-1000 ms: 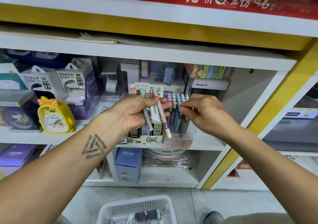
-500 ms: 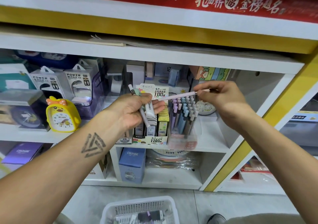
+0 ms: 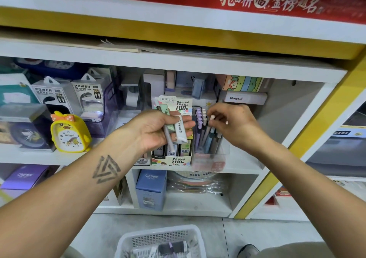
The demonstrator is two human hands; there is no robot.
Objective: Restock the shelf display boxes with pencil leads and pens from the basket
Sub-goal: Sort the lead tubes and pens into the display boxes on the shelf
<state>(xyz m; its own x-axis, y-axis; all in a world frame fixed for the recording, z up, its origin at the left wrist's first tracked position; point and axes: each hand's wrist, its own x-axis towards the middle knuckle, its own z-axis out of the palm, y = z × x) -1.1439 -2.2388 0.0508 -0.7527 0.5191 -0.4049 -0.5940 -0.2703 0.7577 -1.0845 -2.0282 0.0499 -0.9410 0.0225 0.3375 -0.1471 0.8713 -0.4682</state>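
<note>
Right hand [image 3: 233, 125] had swung its slim pale-pink pen [image 3: 211, 119] down, pinched upright over the clear plastic pen box [image 3: 212, 154] for slotting | left hand [image 3: 158, 132] gripped spare pens and lead packs [image 3: 179, 130], staged close.

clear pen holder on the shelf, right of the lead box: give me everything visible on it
The clear pen holder looks like transparent plastic, with a pinkish label low on its front. It stands upright on the white shelf, right beside the pencil lead display box. It holds upright pens in lilac, cream, blue and grey, caps up. The right hand pinches one pale pen at its top, over the holder; whether the hand touches the holder itself is unclear.
</note>
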